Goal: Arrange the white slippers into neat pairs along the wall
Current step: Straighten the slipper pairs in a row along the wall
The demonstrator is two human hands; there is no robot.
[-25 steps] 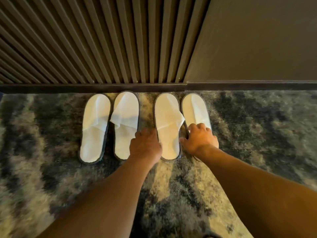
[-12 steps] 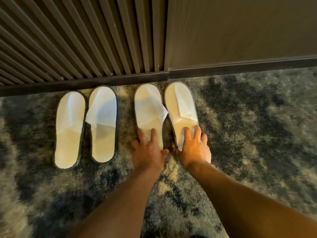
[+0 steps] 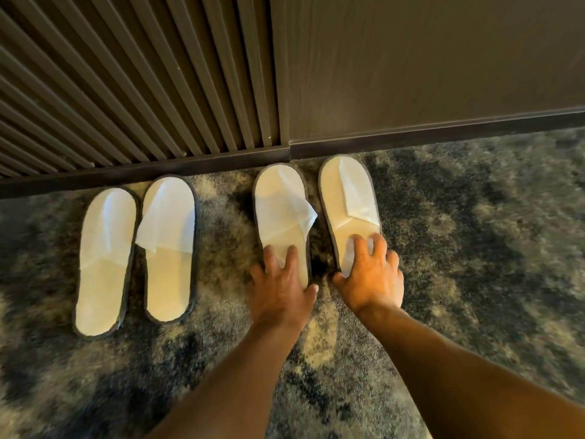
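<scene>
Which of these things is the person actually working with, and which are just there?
In the job:
left pair of slippers
right pair of slippers
left hand
right hand
wall

Just there:
carpet
slatted panel

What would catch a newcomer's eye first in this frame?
Four white slippers lie on the mottled carpet, toes toward the dark baseboard: a close left pair and a right pair set further apart. The left hand and right hand press flat on the right pair's heels.
</scene>
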